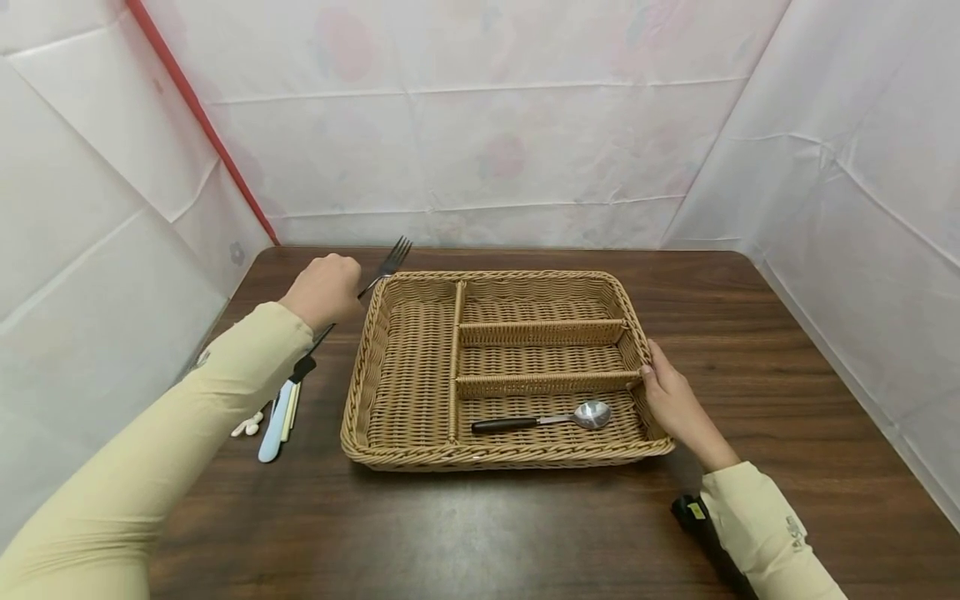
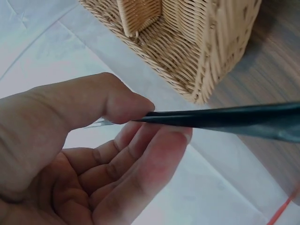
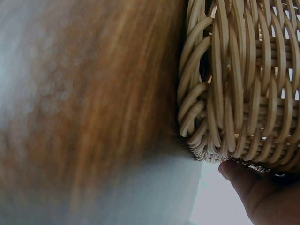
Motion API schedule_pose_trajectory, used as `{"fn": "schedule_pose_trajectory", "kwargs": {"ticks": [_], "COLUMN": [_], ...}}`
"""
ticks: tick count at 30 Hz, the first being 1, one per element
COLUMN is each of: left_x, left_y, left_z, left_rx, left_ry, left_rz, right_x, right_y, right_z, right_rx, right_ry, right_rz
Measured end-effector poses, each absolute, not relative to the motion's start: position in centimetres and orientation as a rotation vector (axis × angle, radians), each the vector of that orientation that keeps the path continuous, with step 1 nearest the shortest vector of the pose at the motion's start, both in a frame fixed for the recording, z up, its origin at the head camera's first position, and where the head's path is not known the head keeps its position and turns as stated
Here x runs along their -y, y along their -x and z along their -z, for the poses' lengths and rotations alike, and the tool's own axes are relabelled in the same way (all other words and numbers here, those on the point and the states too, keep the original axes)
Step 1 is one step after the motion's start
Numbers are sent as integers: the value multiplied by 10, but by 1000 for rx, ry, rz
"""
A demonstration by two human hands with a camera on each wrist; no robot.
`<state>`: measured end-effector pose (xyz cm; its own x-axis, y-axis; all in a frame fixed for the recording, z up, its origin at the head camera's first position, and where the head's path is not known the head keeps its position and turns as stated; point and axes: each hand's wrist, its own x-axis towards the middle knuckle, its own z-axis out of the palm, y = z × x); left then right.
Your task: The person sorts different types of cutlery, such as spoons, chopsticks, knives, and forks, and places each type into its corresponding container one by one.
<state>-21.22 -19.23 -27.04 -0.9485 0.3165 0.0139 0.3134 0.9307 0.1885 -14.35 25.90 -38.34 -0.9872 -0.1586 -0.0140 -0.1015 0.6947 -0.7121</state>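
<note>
Head: fork [image 1: 387, 268] is pinched in left grip [image 1: 326, 290], upper left, near basket [image 1: 510, 456] corner; basket rim is held by right grip [image 1: 672, 407], right of centre. Spoon [image 1: 517, 424] already laid in lower-right compartment [image 1: 517, 405]; blue-handled utensil [image 1: 276, 425] and yellow handle [image 1: 291, 412] left on desk [image 1: 465, 533], so placing looks barely begun. Left wrist: dark handle [image 2: 234, 118] pinched between thumb [image 2: 127, 104] and fingers [image 2: 164, 152]. Right wrist: basket touched, fingers mostly hidden.

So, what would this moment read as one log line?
left hand: pinches fork; right hand: holds basket, right side; spoon: in basket, front right compartment; fork: not in basket
</note>
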Motion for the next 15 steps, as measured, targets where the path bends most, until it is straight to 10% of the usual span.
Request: {"fn": "schedule_pose_trajectory", "kwargs": {"ticks": [15], "left_x": [148], "left_y": [231], "left_z": [267], "left_rx": [-3065], "left_ry": [-650], "left_rz": [-235], "right_x": [-258], "right_y": [143], "right_z": [382], "right_rx": [-2822], "right_ry": [202], "right_rz": [1172]}}
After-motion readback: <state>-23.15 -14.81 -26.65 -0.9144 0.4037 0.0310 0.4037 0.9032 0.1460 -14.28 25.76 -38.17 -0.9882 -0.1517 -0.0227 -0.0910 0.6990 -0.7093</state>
